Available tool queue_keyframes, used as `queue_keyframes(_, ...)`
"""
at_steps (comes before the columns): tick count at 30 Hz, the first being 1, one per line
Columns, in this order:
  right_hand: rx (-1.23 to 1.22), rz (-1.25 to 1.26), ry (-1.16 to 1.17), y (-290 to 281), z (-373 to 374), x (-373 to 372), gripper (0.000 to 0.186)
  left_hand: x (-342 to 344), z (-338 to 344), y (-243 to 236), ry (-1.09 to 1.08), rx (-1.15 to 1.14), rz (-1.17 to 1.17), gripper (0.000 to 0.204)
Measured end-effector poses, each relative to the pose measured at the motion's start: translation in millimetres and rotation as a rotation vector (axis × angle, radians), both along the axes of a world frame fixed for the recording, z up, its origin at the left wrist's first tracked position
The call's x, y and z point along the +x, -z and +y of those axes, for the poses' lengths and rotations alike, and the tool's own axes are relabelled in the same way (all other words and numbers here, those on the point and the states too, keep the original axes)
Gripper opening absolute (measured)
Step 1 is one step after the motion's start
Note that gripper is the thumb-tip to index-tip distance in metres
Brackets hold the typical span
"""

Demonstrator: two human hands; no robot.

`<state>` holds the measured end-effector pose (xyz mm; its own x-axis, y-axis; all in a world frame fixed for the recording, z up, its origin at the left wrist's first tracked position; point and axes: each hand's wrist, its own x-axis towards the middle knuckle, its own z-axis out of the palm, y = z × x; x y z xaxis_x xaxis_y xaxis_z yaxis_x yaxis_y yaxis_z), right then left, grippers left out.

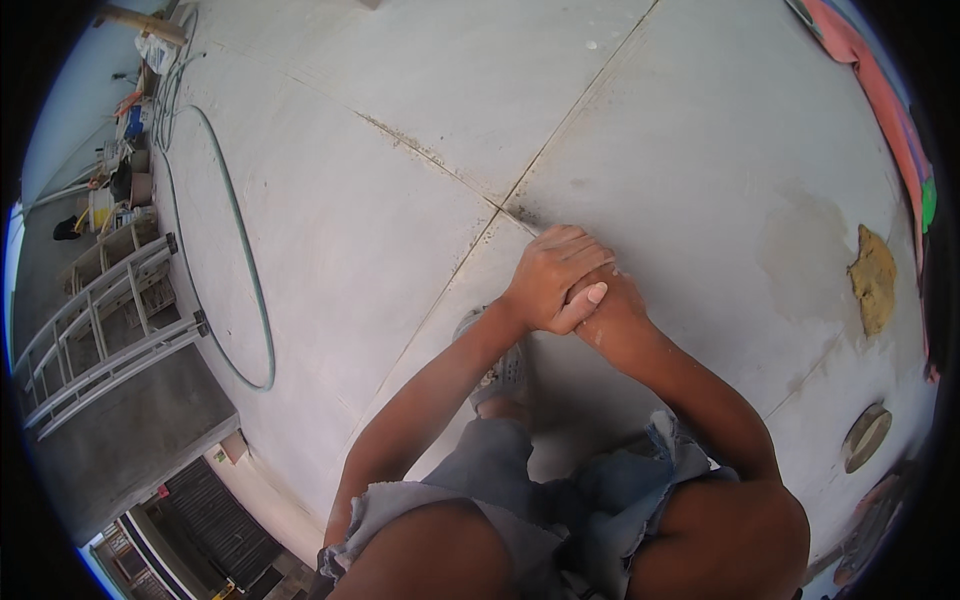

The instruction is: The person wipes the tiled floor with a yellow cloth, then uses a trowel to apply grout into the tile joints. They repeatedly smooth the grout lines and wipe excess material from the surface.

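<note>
Above the floor, in front of my knees, my two hands are clasped together. My left hand (548,281) lies over the right one, its fingers wrapped across it and its thumb pressed against it. Most of my right hand (612,302) is covered, and its fingers are hidden under the left. Pale dust or paste marks the skin near the knuckles. No tool shows in either hand. Below them is a grey shoe (507,372) on my foot, and frayed denim shorts (490,462) cover my thighs.
Joint lines cross the grey concrete floor (380,220). A green hose (236,190) loops at the left, beside a metal ladder (95,330) and buckets (101,208). To the right are a brown clay-like lump (873,280), a round disc (867,438) and pink cloth (880,100).
</note>
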<state>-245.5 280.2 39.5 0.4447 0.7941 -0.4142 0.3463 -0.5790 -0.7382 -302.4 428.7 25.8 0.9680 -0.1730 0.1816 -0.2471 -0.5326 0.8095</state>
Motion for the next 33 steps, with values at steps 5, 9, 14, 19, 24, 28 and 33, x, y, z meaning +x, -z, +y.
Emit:
queue_keyframes(5, -0.215, 0.073, 0.020, -6, -38, -27, 0.027, -13, -45, 11, -0.012, -0.046, -0.114, 0.036)
queue_keyframes(9, -0.208, -0.004, 0.149, 4, -109, -54, 0.025, -15, -108, 13, 0.106, -0.065, -0.100, 0.036)
queue_keyframes(14, -0.273, -0.002, 0.175, -16, -183, -71, 0.023, -24, -174, 12, 0.308, -0.090, -0.044, 0.049)
queue_keyframes(19, -0.332, -0.118, 0.028, -43, -256, -96, 0.024, -44, -223, -5, 0.525, -0.094, 0.029, 0.067)
queue_keyframes(24, -0.638, -0.046, -0.004, -82, -284, -102, 0.027, -42, -263, -24, 0.677, -0.351, 0.165, 0.068)
queue_keyframes(28, -0.527, -0.083, -0.003, -95, -257, -82, 0.031, -38, -235, -44, 0.540, -0.324, 0.159, 0.061)
queue_keyframes(33, 0.141, -0.222, 0.162, -28, -160, -58, 0.032, -7, -141, -57, 0.301, 0.008, -0.020, 0.045)
